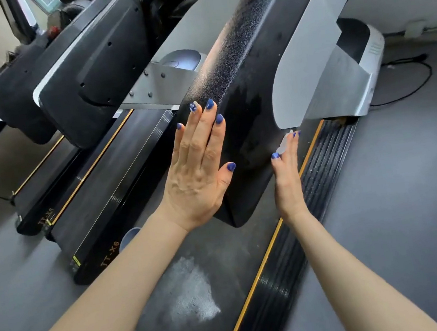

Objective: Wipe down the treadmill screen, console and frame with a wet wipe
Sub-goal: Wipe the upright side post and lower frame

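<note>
I see the black textured treadmill frame [240, 84], dusty above and smeared lower down. My left hand [198, 168] lies flat, fingers straight, against its left face. My right hand [287, 173] presses the crumpled white wet wipe [284, 143] against its right edge.

The handrail [242, 84] stands between the left hand [198, 168] and right hand [286, 173] (belt [188, 286] below).
</note>
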The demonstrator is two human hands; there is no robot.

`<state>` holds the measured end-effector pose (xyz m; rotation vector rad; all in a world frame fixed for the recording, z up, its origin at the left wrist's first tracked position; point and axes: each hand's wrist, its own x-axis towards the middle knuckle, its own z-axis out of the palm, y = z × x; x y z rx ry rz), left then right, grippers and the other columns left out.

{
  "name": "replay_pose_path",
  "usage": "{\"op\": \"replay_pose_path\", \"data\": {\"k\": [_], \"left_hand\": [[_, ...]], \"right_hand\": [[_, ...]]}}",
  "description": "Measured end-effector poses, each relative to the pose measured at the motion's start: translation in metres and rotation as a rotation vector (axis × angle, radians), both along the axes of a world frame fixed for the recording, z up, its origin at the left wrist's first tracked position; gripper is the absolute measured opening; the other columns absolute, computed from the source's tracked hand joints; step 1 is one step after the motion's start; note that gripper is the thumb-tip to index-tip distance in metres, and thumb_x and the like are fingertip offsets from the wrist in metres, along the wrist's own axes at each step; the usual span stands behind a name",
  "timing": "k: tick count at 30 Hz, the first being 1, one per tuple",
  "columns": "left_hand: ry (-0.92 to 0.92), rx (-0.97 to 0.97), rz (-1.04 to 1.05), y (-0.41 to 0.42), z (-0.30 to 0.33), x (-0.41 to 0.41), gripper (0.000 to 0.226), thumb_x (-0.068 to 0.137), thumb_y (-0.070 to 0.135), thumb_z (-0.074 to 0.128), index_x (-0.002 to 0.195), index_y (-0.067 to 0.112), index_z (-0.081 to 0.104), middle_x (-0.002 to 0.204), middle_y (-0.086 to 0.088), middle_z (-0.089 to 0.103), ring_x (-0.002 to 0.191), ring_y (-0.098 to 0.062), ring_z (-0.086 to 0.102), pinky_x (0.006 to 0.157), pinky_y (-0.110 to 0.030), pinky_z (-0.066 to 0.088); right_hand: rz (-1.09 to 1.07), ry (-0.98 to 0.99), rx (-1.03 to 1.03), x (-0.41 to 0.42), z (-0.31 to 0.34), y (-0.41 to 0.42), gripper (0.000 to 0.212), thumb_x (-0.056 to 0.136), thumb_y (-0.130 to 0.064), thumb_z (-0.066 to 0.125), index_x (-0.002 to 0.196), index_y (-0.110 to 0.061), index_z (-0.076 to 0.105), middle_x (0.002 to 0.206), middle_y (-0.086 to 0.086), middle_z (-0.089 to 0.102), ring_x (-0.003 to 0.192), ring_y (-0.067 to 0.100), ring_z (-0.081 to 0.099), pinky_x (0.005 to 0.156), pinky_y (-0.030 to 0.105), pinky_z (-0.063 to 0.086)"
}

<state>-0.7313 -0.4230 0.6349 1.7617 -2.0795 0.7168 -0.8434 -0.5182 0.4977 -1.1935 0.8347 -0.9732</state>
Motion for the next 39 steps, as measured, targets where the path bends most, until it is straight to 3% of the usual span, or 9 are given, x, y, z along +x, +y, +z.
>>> {"op": "replay_pose_path", "data": {"k": [3,6,14,18,21,24,28,35,39], "left_hand": [[0.002,-0.011,-0.008,0.0,-0.001,0.0,0.057,0.102,0.02,0.046,0.151,0.005,0.02,0.158,-0.018,0.017,0.155,-0.021,-0.004,0.124,-0.051,0.008],[0.002,-0.006,-0.013,0.0,0.0,-0.001,0.055,0.104,0.022,0.043,0.151,0.004,0.02,0.158,-0.018,0.018,0.155,-0.021,-0.003,0.124,-0.05,0.007],[-0.012,-0.007,-0.025,0.0,0.002,0.0,0.052,0.107,0.027,0.037,0.151,0.003,0.021,0.159,-0.018,0.019,0.155,-0.022,0.0,0.125,-0.05,0.009],[-0.009,-0.03,-0.032,-0.001,0.001,0.0,0.053,0.105,0.022,0.042,0.15,0.002,0.023,0.158,-0.018,0.021,0.156,-0.023,0.001,0.124,-0.052,0.011],[-0.006,-0.022,-0.041,0.0,0.002,0.0,0.055,0.104,0.021,0.044,0.151,0.002,0.022,0.159,-0.018,0.02,0.156,-0.023,0.0,0.124,-0.052,0.01],[-0.017,-0.012,-0.038,0.001,0.003,0.0,0.055,0.104,0.021,0.043,0.151,0.002,0.023,0.16,-0.018,0.02,0.156,-0.024,0.001,0.125,-0.051,0.009],[-0.027,-0.004,-0.027,0.002,0.005,-0.002,0.057,0.103,0.021,0.044,0.152,0.002,0.022,0.161,-0.016,0.019,0.156,-0.025,0.003,0.125,-0.047,0.009],[-0.022,-0.006,-0.017,0.005,0.008,0.001,0.066,0.104,0.025,0.039,0.159,0.006,0.008,0.169,0.0,-0.007,0.156,-0.024,0.001,0.126,-0.043,0.007],[-0.004,-0.035,0.008,0.003,0.003,-0.005,0.062,0.103,0.022,0.043,0.155,0.001,0.017,0.169,-0.001,-0.002,0.156,-0.027,0.005,0.126,-0.046,0.011]], "right_hand": [[0.072,-0.039,-0.19,-0.004,-0.004,0.05,0.074,0.102,-0.044,0.034,0.159,-0.017,-0.003,0.164,-0.013,-0.018,0.152,0.004,-0.014,0.125,0.041,-0.006],[0.145,-0.022,-0.39,-0.007,-0.01,0.096,0.074,0.103,-0.041,0.037,0.158,-0.012,-0.003,0.167,-0.005,-0.017,0.154,0.021,-0.015,0.125,0.04,-0.008],[-0.139,-0.06,-0.283,0.01,0.038,0.022,0.076,0.101,-0.047,0.034,0.16,-0.01,0.0,0.166,-0.004,-0.016,0.153,0.012,-0.014,0.124,0.057,-0.001],[-0.027,-0.027,-0.487,0.006,0.032,0.062,0.078,0.104,-0.053,0.03,0.158,-0.002,0.004,0.167,0.001,-0.012,0.154,0.027,-0.012,0.124,0.053,-0.003],[0.055,0.048,-0.635,-0.002,0.016,0.074,0.073,0.106,-0.053,0.024,0.158,-0.008,0.0,0.168,-0.002,-0.013,0.154,0.028,-0.01,0.124,0.046,-0.006],[0.016,0.071,-0.63,-0.002,0.029,0.044,0.071,0.106,-0.055,0.021,0.158,-0.01,0.002,0.167,-0.008,-0.015,0.155,0.024,-0.01,0.124,0.041,-0.009],[-0.032,0.038,-0.541,-0.004,0.059,0.012,0.076,0.103,-0.06,0.019,0.158,-0.01,0.005,0.167,0.001,-0.011,0.154,0.021,-0.011,0.125,0.038,-0.01],[0.042,0.2,-1.061,-0.018,0.105,-0.034,0.068,0.106,-0.049,0.021,0.155,-0.003,0.013,0.164,0.007,0.001,0.154,0.027,-0.004,0.123,0.042,-0.006],[0.094,0.312,-1.217,-0.037,0.072,-0.051,0.066,0.106,-0.046,0.024,0.158,-0.012,0.002,0.166,0.0,-0.011,0.154,0.027,-0.006,0.125,0.046,-0.003]]}}
